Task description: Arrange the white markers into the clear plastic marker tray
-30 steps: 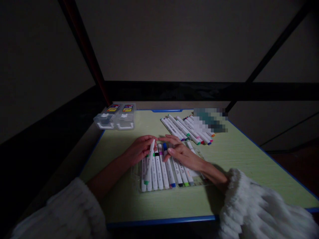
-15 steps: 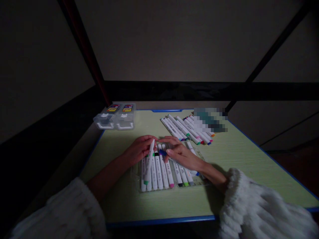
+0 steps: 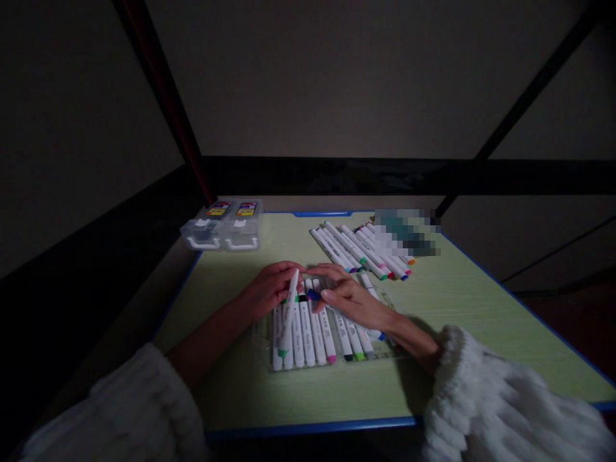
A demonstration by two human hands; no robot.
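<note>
My left hand [image 3: 273, 287] is closed on a white marker with a green tip [image 3: 289, 321], tilted over the marker row. My right hand [image 3: 353, 294] grips a blue-capped marker [image 3: 314, 294] that slants beneath the palm, its other blue end showing by the wrist. Below both hands lies a clear plastic case [image 3: 264, 359], opened flat. White markers [image 3: 309, 333] stand side by side in its left part, a pink-ended one [image 3: 329, 340] at the right of that row. Black, green and grey-ended markers [image 3: 353, 337] lie in the right part. The right hand hides some of them.
Behind the hands, a loose heap of white markers [image 3: 360, 250] with coloured ends rests on the pale green table [image 3: 462, 333]. A blurred patch [image 3: 407, 232] covers its right side. Two clear handled boxes [image 3: 224, 224] occupy the back left corner. Blue trim [image 3: 312, 427] edges the tabletop.
The blue marker has swung from lying along the row to slanting under my right hand, uncovering the pink-ended marker. My left hand and its green marker have stayed in place.
</note>
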